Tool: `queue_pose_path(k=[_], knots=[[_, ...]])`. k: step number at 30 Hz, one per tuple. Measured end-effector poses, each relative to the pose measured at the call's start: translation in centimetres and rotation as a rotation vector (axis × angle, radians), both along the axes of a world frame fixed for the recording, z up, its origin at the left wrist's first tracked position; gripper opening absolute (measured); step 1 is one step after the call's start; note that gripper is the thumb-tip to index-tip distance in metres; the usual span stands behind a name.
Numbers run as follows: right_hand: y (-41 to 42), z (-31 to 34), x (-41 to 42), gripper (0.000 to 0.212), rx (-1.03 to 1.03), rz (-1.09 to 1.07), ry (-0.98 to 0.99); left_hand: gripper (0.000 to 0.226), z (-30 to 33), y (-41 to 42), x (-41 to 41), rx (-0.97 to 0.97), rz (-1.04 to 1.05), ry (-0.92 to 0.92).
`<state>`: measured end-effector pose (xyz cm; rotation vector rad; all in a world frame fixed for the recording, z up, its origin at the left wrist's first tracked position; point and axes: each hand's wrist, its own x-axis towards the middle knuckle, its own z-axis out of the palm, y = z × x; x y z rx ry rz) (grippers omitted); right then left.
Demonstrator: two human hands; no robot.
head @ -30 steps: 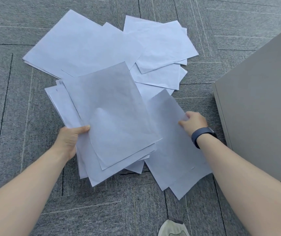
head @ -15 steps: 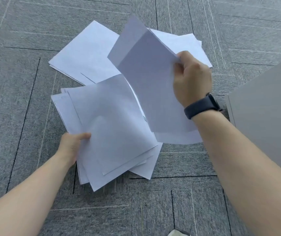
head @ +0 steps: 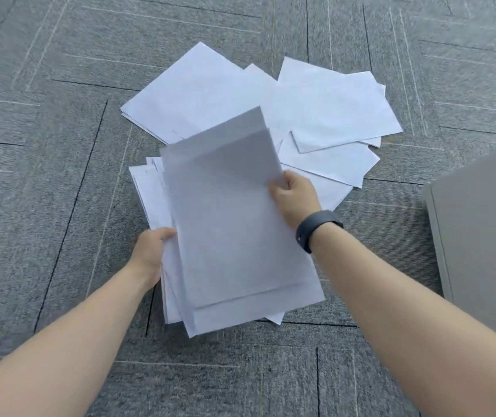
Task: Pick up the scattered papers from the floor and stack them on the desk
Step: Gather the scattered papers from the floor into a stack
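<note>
A loose stack of white papers [head: 234, 236] hangs above the grey carpet between both hands. My left hand [head: 152, 251] grips the stack's left edge, thumb on top. My right hand [head: 293, 195], with a dark band on the wrist, pinches the top sheets at their right edge and lays them on the stack. Beyond the stack, several more white papers [head: 325, 109] lie scattered and overlapping on the floor. The sheets under the held stack are partly hidden.
A grey desk panel [head: 487, 230] stands at the right edge of view, close to my right forearm. Grey carpet tiles [head: 45, 176] with dark seams cover the floor all around the papers.
My right hand lifted sheets from the floor on the right, swung them up and leftward, and has now brought them down onto the stack in my left hand.
</note>
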<state>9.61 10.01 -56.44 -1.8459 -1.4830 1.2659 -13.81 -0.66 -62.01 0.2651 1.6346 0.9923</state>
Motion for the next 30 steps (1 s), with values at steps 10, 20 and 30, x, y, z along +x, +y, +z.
queue_pose_path(k=[10, 20, 30], knots=[[-1.9, -3.5, -3.5, 0.024, -0.213, 0.122, 0.031, 0.034, -1.2, -0.2, 0.3, -0.006, -0.071, 0.028], [2.7, -3.7, -3.2, 0.038, 0.02, 0.249, -0.441, 0.022, -1.5, 0.0, -4.5, 0.002, 0.159, 0.046], [6.9, -4.5, -11.2, 0.035, 0.176, 0.676, -0.935, 0.016, -1.9, -2.4, -9.0, -0.02, 0.342, 0.062]])
